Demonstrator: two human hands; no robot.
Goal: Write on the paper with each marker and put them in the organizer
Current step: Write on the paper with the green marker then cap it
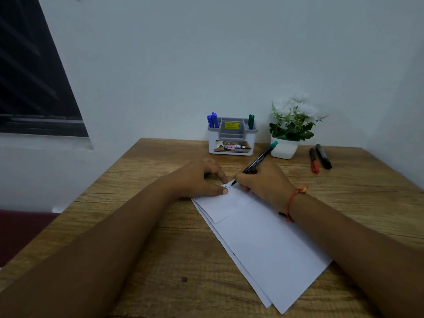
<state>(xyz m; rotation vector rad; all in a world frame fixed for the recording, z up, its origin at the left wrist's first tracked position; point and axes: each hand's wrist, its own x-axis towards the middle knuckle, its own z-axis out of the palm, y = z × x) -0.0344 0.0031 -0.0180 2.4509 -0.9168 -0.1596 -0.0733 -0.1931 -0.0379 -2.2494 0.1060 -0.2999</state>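
Note:
My right hand (263, 182) grips a black marker with a green end (260, 158), its tip touching the top of the white paper (263, 244) where a few marks show. My left hand (199, 180) presses down on the paper's upper left corner; something green shows under its fingers, too hidden to tell what. The white and grey organizer (231, 140) stands at the back of the table. It holds two blue markers (213, 120) on its left and a green marker (251, 121) on its right. A red-capped marker (313, 160) and a black marker (323, 156) lie at the right.
A white pot with white flowers (290, 129) stands right of the organizer, close behind the marker's raised end. The wooden table (160, 237) meets the wall at the back. A dark window (32, 76) is at the left.

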